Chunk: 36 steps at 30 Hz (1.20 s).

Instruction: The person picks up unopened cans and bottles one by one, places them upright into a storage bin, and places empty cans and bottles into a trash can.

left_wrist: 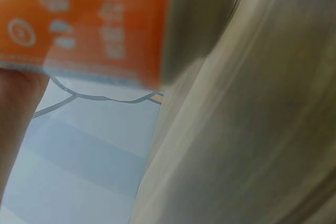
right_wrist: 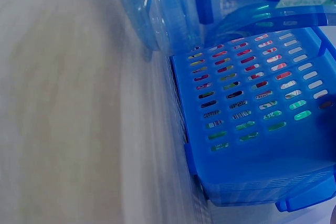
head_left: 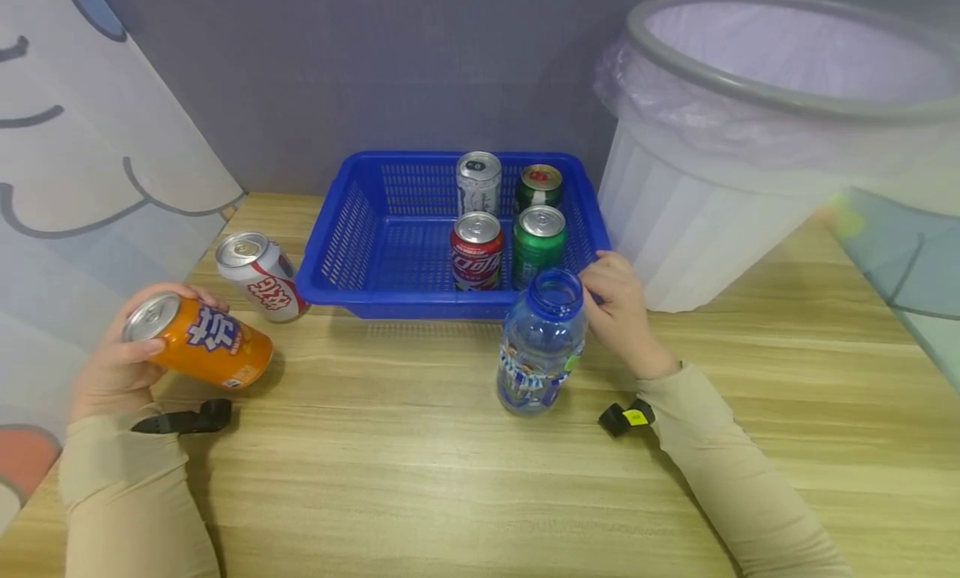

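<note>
My left hand (head_left: 123, 357) grips an orange soda can (head_left: 213, 345), tilted with its silver top toward the left; the can's orange side also fills the upper left of the left wrist view. Just beyond it a white and red can (head_left: 262, 278) leans by the corner of the blue plastic basket (head_left: 352, 299). My right hand (head_left: 618, 307) holds the basket's front right rim with curled fingers. An uncapped clear blue bottle (head_left: 534, 361) stands upright in front of the basket, beside that hand and partly overlapping it.
Several cans stand in the basket's right half, among them a red can (head_left: 477, 253) and a green can (head_left: 538, 245). A tall white bin (head_left: 675, 195) with a liner stands at the right. Grey wall (head_left: 360, 62) rises behind the wooden table (head_left: 375, 478).
</note>
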Each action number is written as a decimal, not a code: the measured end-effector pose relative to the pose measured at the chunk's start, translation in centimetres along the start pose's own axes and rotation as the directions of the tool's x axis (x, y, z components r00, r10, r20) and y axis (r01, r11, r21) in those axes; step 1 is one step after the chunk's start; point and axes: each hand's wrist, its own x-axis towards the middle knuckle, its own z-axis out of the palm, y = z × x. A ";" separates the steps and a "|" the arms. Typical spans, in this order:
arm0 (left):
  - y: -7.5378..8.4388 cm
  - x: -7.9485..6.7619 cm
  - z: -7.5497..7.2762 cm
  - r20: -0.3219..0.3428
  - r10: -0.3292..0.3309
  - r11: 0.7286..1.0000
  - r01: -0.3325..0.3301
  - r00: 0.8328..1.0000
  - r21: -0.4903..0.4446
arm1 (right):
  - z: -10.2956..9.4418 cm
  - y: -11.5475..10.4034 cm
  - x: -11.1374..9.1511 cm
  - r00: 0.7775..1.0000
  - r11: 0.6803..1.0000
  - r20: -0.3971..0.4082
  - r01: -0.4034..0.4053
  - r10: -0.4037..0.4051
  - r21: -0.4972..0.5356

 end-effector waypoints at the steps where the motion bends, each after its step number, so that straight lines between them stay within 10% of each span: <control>1: 0.0 0.0 0.0 0.001 -0.004 1.000 0.004 1.000 0.001 | 0.0 0.0 0.0 1.000 1.000 -0.001 0.001 -0.001 -0.001; 36: 1.0 2.8 2.1 -0.112 0.024 0.999 -0.020 0.993 0.034 | -0.1 0.1 -0.1 1.000 1.000 0.004 0.002 -0.002 0.003</control>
